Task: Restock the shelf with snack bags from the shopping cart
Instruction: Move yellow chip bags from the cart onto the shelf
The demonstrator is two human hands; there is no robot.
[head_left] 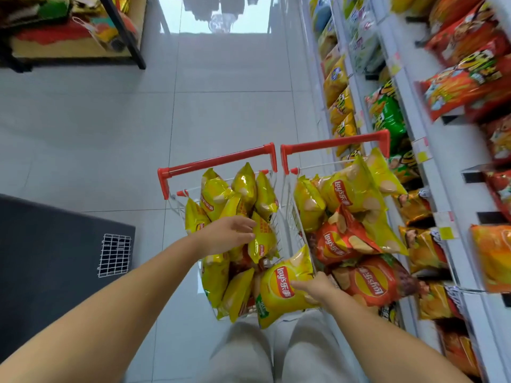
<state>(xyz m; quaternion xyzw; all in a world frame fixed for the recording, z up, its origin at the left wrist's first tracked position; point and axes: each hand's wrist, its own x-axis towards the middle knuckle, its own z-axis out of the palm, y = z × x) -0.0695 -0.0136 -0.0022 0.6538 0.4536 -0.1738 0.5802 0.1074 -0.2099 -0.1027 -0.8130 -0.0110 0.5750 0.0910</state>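
Pinching a yellow chip bag point(279, 293) at the left cart's point(215, 161) 6 o'clock end, the right hand point(316, 288) readies it for the shelf point(456, 139) at 3 o'clock. The left hand point(228, 234), fingers loosely apart, touches a second bag point(261, 237).

Left hand point(226, 234): over the left cart point(221, 164), back to the camera; palm and thumb hidden, so no telling whether it grips the small yellow bag point(261, 239) at its fingertips.
Right hand point(315, 288): at the left cart's near right corner, thumb on the large yellow bag point(282, 291); its other fingers are hidden behind the bag.
Left cart floor: buried under bags.
Right cart point(331, 145): just right of the left cart; near end hidden by the forearm and a red bag point(370, 283).
Shelf point(442, 189): beyond the right cart; bags blurred, cut by the right edge; price tags point(445, 233) unreadable.
Table point(121, 31): far beyond the left cart, cut by the top edge, load blurred.
Dark surface point(55, 258): left of the left cart, cut by the left edge; kind unclear.
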